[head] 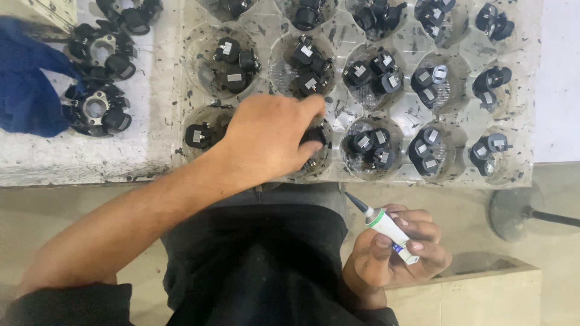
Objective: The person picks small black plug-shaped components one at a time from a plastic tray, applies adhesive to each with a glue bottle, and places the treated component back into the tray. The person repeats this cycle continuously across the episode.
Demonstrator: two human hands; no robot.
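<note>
Seen from above: a scuffed, stained white bench (90, 157), with pale concrete floor (544, 181) below its near edge. On the bench's left end, a blue cloth (27, 78) beside loose black ring-shaped parts (96, 108). Across the middle and right, a clear plastic tray (411, 111) of round cups, each cup filled with a few small black parts (368, 145) with grey faces. Left hand (266, 142) reaching into a near-row cup, fingers curled down around one black part (314, 137) at the fingertips; hard to tell whether actually gripped or only touched. Right hand (393, 253) held low over the lap, fingers wrapped tight around a white pen-like tool (386, 226) with a green band and dark tip pointing toward the tray.
</note>
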